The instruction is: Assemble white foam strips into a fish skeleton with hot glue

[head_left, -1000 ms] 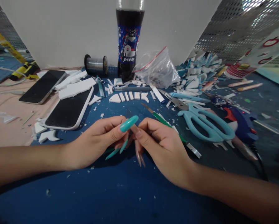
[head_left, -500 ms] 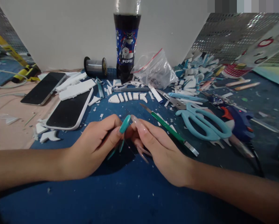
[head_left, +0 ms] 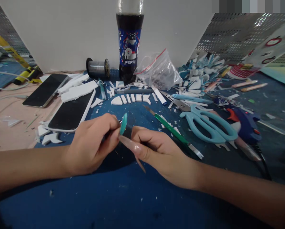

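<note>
My left hand (head_left: 92, 143), with long teal nails, is closed, thumb and forefinger pinched together. A small dark or metallic bit shows by its fingertips, too small to name. My right hand (head_left: 166, 156), with long pale glittery nails, is closed too; its thumb nail meets the left fingertips. Whatever lies in its fingers is hidden. Just beyond both hands, flat white pieces (head_left: 130, 99) lie in a row shaped like a fish skeleton. A craft knife with a green handle (head_left: 173, 132) rests to the right of my right hand.
Light-blue scissors (head_left: 204, 122) and a blue glue gun (head_left: 245, 125) lie at right. Two phones (head_left: 69, 111) are at left. Behind stand a Pepsi bottle (head_left: 130, 47), a spool of clear line (head_left: 98, 68), a zip bag (head_left: 160, 73) and a heap of foam scraps (head_left: 199, 76).
My right hand has turned and dropped slightly, its thumb now pointing left toward the left fingertips. My left hand has shifted a little left and up, its fingers curled tighter.
</note>
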`<move>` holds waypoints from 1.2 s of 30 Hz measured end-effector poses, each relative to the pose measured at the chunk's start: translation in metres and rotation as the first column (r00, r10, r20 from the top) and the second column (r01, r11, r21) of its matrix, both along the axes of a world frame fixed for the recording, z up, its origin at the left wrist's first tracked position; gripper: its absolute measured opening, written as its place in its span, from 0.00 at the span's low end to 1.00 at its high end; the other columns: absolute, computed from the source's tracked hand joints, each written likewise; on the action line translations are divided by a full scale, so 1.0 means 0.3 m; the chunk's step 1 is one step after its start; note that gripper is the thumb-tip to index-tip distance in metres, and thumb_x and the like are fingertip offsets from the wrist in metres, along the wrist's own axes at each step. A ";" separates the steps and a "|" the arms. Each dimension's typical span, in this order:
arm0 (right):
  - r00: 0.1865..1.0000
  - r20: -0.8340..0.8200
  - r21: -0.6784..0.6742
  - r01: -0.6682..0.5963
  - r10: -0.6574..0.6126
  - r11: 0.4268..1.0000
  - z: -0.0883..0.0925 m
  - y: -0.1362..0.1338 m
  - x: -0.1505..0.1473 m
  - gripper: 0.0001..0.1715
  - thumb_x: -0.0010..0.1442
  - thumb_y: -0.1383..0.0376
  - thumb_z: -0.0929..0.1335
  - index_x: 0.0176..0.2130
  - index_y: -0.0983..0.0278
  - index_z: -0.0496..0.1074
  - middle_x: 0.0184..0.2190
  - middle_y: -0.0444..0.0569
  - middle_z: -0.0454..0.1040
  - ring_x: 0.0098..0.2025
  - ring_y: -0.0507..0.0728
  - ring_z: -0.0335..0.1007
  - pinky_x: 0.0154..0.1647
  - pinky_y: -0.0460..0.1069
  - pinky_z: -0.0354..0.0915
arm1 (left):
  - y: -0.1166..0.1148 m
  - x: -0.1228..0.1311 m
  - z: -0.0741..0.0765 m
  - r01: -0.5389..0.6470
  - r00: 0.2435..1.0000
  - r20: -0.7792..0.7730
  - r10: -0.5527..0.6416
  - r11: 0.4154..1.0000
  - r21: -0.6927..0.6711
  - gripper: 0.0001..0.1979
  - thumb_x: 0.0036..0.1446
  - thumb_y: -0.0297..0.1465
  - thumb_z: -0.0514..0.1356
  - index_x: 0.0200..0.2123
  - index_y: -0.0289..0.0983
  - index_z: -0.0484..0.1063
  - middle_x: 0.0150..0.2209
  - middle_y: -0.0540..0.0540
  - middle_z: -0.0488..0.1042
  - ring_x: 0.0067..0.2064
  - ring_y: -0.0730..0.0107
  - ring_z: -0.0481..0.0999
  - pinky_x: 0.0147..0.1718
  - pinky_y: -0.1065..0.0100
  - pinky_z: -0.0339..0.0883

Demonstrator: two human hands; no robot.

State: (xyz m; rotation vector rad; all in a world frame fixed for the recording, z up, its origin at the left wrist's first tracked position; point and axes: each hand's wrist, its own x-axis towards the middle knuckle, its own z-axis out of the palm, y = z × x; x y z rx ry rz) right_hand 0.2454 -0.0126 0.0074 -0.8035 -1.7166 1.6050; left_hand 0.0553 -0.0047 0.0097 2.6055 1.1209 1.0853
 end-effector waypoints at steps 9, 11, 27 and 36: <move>0.994 0.073 0.076 0.077 -0.083 0.994 0.015 0.015 0.006 0.27 0.69 0.54 0.57 0.25 0.62 0.67 0.29 0.45 0.66 0.35 0.53 0.63 0.43 0.51 0.59 | 0.002 0.008 0.001 -0.040 0.994 0.094 0.048 0.996 -0.084 0.10 0.63 0.26 0.50 0.27 0.40 0.58 0.21 0.57 0.61 0.19 0.82 0.60 0.18 0.75 0.54; 0.996 0.042 0.084 0.069 -0.073 0.994 0.014 0.014 0.007 0.28 0.68 0.52 0.59 0.22 0.62 0.66 0.29 0.45 0.64 0.34 0.52 0.63 0.40 0.50 0.60 | 0.001 0.012 0.002 -0.043 0.997 0.067 0.047 0.997 -0.064 0.10 0.63 0.25 0.50 0.28 0.40 0.57 0.22 0.57 0.61 0.19 0.83 0.59 0.17 0.75 0.52; 0.944 -0.185 -0.169 0.242 -0.272 0.955 -0.030 0.012 0.007 0.23 0.69 0.61 0.62 0.23 0.64 0.65 0.19 0.40 0.65 0.22 0.47 0.63 0.27 0.45 0.61 | 0.074 -0.017 -0.010 0.117 0.797 -0.592 0.119 0.931 0.345 0.12 0.61 0.30 0.52 0.26 0.36 0.67 0.23 0.45 0.68 0.32 0.62 0.64 0.30 0.64 0.60; 0.934 -0.206 -0.219 0.246 -0.292 0.944 -0.030 0.011 0.000 0.23 0.68 0.63 0.63 0.22 0.64 0.65 0.19 0.41 0.65 0.22 0.47 0.63 0.28 0.45 0.61 | 0.091 -0.006 -0.011 0.252 0.704 -0.710 -0.009 0.938 0.238 0.05 0.54 0.22 0.56 0.30 0.36 0.70 0.25 0.47 0.69 0.32 0.60 0.64 0.28 0.62 0.52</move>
